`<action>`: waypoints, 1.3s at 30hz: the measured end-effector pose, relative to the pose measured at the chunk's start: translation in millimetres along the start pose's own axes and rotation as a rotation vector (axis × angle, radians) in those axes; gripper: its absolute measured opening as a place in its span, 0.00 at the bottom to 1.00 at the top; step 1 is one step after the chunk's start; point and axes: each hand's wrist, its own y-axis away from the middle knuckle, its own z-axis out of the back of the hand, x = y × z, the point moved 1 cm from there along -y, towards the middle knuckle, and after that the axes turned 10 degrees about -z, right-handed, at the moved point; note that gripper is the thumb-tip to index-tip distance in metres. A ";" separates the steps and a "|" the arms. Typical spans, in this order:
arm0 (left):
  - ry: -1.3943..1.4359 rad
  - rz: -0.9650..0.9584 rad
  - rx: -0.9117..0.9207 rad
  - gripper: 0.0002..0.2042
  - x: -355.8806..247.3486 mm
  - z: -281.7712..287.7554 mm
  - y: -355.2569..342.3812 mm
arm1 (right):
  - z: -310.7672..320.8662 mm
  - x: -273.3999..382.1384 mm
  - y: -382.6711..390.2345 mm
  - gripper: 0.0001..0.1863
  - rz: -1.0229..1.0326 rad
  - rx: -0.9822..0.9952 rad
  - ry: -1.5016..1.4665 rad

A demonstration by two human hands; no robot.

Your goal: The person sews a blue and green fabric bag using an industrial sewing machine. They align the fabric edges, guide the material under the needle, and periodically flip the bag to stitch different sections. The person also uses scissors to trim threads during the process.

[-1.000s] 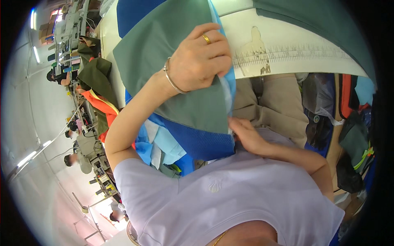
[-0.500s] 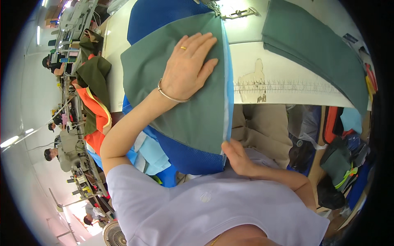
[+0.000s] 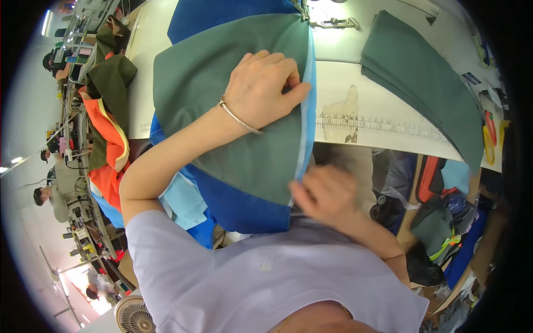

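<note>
A grey-green fabric panel [image 3: 222, 61] lies over blue mesh fabric [image 3: 239, 208] on a white sewing table [image 3: 383, 130]. Along its right edge runs a light blue strip [image 3: 306, 125]. The top corner meets the metal presser foot [image 3: 304, 10] of a sewing machine. My left hand [image 3: 264, 83], with a ring and a bangle, rests on the green panel; its fingers are curled in and bunch the cloth, the thumb at the strip. My right hand [image 3: 327, 194] is smeared by motion beside the panel's lower right edge, so its grip does not show.
Stacked grey-green panels [image 3: 422, 83] lie at the right on the table, which bears a printed ruler scale. A metal guide [image 3: 336, 23] sits right of the foot. Orange and olive cloth [image 3: 111, 133] hangs at left. Scissors [image 3: 489, 130] lie far right; bags and scraps fill the space below.
My left hand has gone from lying flat to curled fingers, thumb nearer the strip. My right hand has left its pinch at the strip's lower end and moves, blurred. The view has shifted slightly.
</note>
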 end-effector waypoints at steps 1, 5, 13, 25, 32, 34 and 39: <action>0.023 0.007 0.008 0.11 1.0 1.5 1.5 | 10.9 -1.1 -15.0 0.07 0.162 -0.192 0.157; 0.116 0.011 0.022 0.09 3.2 2.6 -0.2 | 37.3 -3.8 -73.2 0.16 0.331 -0.241 0.427; 0.080 -0.204 -0.155 0.05 3.1 17.0 -5.1 | 32.4 -13.3 -79.4 0.18 0.336 -0.037 0.554; 0.211 -0.220 -0.084 0.08 11.5 -9.4 7.9 | 35.8 -23.7 -25.0 0.21 0.457 -0.013 0.230; 0.206 -0.275 -0.092 0.13 15.5 -11.1 6.0 | -25.6 -52.1 -1.5 0.23 -0.541 0.290 -0.563; 0.218 -0.296 -0.066 0.14 18.7 -6.8 2.6 | -43.9 -36.5 -2.9 0.22 -0.636 0.471 -0.774; 0.209 -0.311 0.048 0.16 27.2 6.0 1.1 | -79.5 28.7 19.5 0.21 -0.790 0.565 -1.219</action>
